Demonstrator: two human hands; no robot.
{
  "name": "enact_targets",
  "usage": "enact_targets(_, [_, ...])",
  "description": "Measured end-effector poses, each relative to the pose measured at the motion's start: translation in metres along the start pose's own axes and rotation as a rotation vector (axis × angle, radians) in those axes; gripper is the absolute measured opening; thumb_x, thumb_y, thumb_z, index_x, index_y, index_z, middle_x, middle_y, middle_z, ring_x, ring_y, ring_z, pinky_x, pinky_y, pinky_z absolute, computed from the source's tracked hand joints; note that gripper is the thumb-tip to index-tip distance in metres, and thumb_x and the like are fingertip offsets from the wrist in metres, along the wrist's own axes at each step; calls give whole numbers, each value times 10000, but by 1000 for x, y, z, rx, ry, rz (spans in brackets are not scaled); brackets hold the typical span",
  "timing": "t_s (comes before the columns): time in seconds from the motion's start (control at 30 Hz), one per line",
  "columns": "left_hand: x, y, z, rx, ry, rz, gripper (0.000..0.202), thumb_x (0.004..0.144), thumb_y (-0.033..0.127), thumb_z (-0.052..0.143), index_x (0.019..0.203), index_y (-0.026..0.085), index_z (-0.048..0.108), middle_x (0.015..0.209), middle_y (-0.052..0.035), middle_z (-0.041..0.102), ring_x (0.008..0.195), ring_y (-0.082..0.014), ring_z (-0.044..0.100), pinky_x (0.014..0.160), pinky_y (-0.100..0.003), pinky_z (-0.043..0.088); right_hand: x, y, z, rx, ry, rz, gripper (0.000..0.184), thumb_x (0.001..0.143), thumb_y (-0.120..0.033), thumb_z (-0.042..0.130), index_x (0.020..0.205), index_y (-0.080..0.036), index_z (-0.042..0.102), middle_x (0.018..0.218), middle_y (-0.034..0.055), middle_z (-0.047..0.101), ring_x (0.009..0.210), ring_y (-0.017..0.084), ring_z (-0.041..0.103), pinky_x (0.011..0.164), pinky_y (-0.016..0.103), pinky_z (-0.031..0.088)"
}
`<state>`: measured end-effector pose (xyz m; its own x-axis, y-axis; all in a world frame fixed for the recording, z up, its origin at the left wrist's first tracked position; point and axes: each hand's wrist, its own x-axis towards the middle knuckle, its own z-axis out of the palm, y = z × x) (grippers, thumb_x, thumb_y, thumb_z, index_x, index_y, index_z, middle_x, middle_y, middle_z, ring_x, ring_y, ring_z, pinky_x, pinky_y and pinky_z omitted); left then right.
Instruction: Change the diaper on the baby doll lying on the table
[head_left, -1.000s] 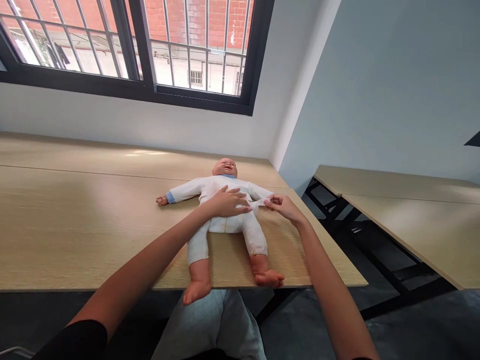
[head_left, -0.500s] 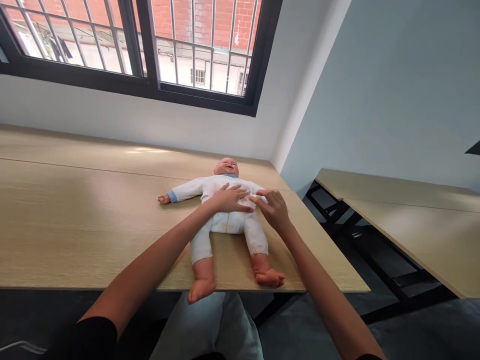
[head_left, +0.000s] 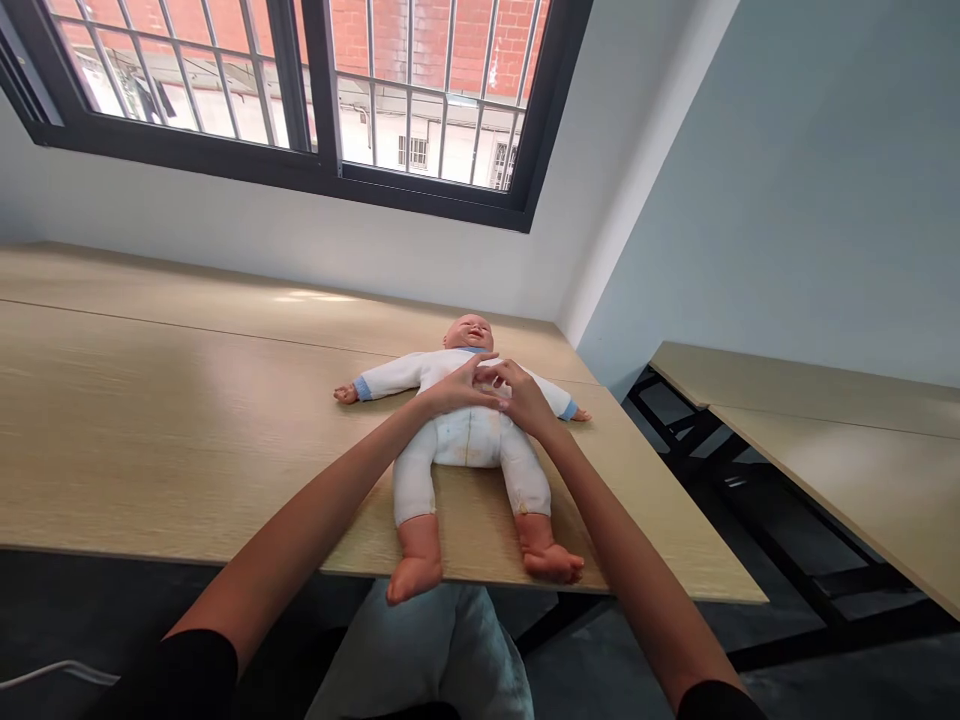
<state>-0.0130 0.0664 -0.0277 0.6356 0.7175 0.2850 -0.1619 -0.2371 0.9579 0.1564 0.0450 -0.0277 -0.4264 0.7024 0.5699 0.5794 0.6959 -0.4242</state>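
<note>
A baby doll [head_left: 466,440] in a white outfit with blue cuffs and collar lies face up on the wooden table. Its head points toward the window and its bare feet reach the near edge. My left hand [head_left: 459,388] rests on the doll's chest and belly, thumb and fingers apart in a curve. From the other side my right hand [head_left: 523,395] meets it, fingers bent and spread from the thumb. White cloth shows between the fingertips of both hands. Neither hand visibly grips anything, though some fingertips are hidden.
The table [head_left: 187,430] extends far to the left along the wall. A barred window [head_left: 427,90] is above it. Across a gap on the right stands a second table [head_left: 840,450] on black legs. A white cable [head_left: 67,668] lies at lower left.
My right hand has moved left and inward to meet my left hand, uncovering the doll's arm on the right. My left hand has gone from lying flat to curved. The view has shifted slightly.
</note>
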Motion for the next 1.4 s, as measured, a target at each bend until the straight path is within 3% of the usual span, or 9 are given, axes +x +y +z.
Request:
enact_targets(0.1, [-5,4,-5,27,130,83,605,726,312,768,1252,148,518,1192,-141,641,1106,-248,614,920,-392,498,0,0,5,179,66,181,332,772,-368,719,1023,-186,601,895,17,617,755,158,545,697,287,440])
enact_targets(0.2, [-15,10,-12,258,186,115,341,755,370,726,1004,144,664,1071,-103,696,1022,-243,635,905,-387,496,-3,-1,7,274,160,302,428,708,-476,752,976,-185,588,840,19,614,768,169,558,691,289,434])
enact_targets(0.3, [-25,11,-17,419,151,117,276,691,346,775,894,167,724,958,-63,729,967,-244,645,930,-390,480,-6,-1,5,299,246,328,406,690,-489,741,920,-190,591,842,33,615,781,179,563,705,305,435])
enact_targets(0.53, [-29,5,-18,520,160,176,172,718,309,735,803,160,728,986,-89,723,978,-238,653,937,-383,478,-8,3,0,418,425,389,418,737,-559,667,930,-201,570,790,23,579,673,153,509,630,300,434])
enact_targets(0.77, [-32,14,-16,502,149,176,241,807,392,683,857,164,746,1031,-93,726,977,-230,645,932,-376,462,-12,-8,8,628,347,394,538,643,-571,799,960,-205,565,761,2,577,671,147,531,595,276,454])
enact_targets(0.87, [-33,20,-14,425,156,171,272,822,404,671,914,161,749,989,-86,739,972,-231,647,887,-343,472,-13,-11,12,690,300,391,531,663,-559,799,977,-195,574,746,-8,570,663,134,528,604,266,440])
enact_targets(1.03, [-33,23,-12,401,189,168,260,798,401,698,862,156,753,924,-73,740,908,-217,647,831,-312,466,-12,-14,14,705,274,379,517,673,-549,797,976,-187,588,746,-10,574,683,128,521,633,259,414])
enact_targets(1.4, [-34,23,-11,421,149,162,241,817,393,671,849,165,742,909,-55,739,919,-219,649,851,-316,460,-15,-17,8,817,146,421,521,684,-509,810,1050,-210,591,827,8,624,819,164,589,749,281,453])
